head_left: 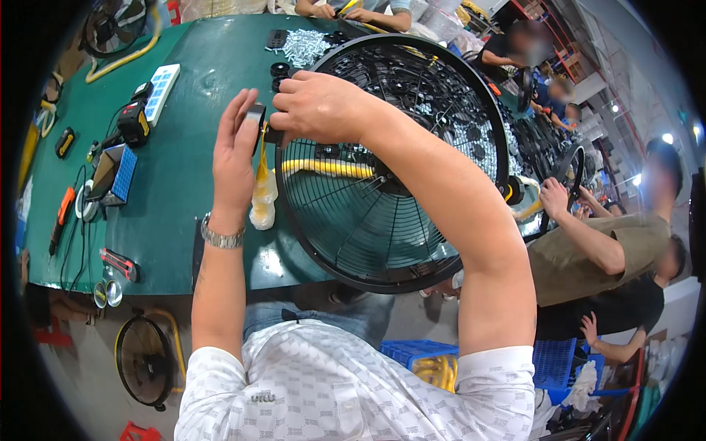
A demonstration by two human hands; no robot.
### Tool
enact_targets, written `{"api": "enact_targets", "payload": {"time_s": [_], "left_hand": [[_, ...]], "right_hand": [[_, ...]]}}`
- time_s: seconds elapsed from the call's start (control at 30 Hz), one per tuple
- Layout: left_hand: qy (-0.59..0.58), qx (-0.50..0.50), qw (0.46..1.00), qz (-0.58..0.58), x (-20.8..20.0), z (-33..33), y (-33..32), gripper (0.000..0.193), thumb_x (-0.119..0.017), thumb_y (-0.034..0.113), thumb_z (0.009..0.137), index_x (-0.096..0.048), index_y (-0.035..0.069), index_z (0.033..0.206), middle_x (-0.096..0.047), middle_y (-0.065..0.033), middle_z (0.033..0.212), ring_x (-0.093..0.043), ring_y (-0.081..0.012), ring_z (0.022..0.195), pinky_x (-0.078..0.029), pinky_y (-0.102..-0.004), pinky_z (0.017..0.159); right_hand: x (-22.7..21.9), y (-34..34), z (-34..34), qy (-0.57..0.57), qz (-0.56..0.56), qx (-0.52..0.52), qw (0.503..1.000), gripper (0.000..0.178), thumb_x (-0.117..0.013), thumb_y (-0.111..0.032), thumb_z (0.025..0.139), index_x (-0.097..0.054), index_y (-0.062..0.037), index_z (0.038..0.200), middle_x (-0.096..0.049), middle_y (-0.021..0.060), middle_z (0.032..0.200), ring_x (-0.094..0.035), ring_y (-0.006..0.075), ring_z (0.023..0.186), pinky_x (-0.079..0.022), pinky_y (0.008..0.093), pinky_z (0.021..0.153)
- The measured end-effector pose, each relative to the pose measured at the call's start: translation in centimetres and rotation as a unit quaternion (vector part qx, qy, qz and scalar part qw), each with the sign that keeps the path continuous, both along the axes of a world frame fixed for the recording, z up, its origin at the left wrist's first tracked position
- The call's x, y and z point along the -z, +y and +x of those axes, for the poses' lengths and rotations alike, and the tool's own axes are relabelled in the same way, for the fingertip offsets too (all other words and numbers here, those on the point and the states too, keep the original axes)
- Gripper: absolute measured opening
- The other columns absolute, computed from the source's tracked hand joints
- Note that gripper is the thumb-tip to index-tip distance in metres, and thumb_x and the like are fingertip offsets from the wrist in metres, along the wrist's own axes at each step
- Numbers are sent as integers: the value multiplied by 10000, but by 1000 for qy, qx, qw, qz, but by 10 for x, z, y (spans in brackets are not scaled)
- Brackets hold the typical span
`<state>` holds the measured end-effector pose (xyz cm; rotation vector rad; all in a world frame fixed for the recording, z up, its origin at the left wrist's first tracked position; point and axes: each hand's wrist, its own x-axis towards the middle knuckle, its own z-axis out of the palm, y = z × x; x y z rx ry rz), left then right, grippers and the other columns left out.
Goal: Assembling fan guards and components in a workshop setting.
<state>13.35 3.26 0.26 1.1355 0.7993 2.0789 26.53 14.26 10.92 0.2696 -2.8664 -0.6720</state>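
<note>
Over the left rim of a large round black fan (397,283), my two hands meet at a small black part (255,117). My left hand (234,143) lies along its left side, fingers straight and together, pressed against it. From the right, my right hand (320,109) reaches across the fan with fingers curled down around the part's other side; its fingertips are partly hidden. Yellow wires (262,162) hang below the part, beside a clear plastic-wrapped bundle (262,202) on the table. A yellow tube (327,168) shows through the fan's wire grille.
The green table (191,242) carries a pile of screws (303,48), black round knobs (279,70), a cordless tool (134,121), a blue box (121,175), an orange-handled tool (62,213) and a red utility knife (119,264). Co-workers stand at the right (610,250) and far side.
</note>
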Motion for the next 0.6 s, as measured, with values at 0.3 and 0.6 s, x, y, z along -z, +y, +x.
{"api": "enact_targets", "payload": {"time_s": [0.3,0.6], "left_hand": [[-83,187,979,-21,-10,-24,-14,584,-348,417,1034,-373,6,1448,-549,-111,1328,-517,-198,1230,-406,-332,1026],[-34,136,990,15,19,-9,-2,521,-442,248,1028,-346,-31,1458,-475,-143,1391,-464,-214,1288,-370,-334,1076]], "right_hand": [[4,4,-1,-13,0,8,1000,258,-644,-411,832,-623,-155,852,-612,16,853,-594,214,889,-469,355,771],[2,-1,2,-14,29,36,999,313,-605,-471,856,-688,-169,861,-673,0,908,-622,220,964,-480,380,797]]}}
